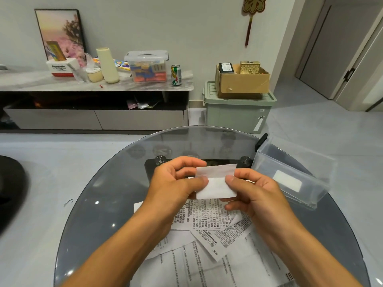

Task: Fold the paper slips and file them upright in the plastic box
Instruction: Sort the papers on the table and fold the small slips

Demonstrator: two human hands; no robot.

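A small white paper slip (216, 187), creased across its middle with the top flap bent back, is held above the round glass table (107, 195). My left hand (176, 183) pinches its left edge and my right hand (252, 191) pinches its right edge, thumbs on the near face. Beneath my hands lies a loose pile of printed paper slips (207, 245). The clear plastic box (290, 175) stands at the table's right side, tilted, with one white slip visible inside it.
A low cabinet along the wall carries a lidded clear tub (147, 66), a can (176, 75) and a cream bottle (107, 65). A green bin (238, 112) topped by a cardboard carton stands behind the table. A dark round object (10, 191) sits at the left.
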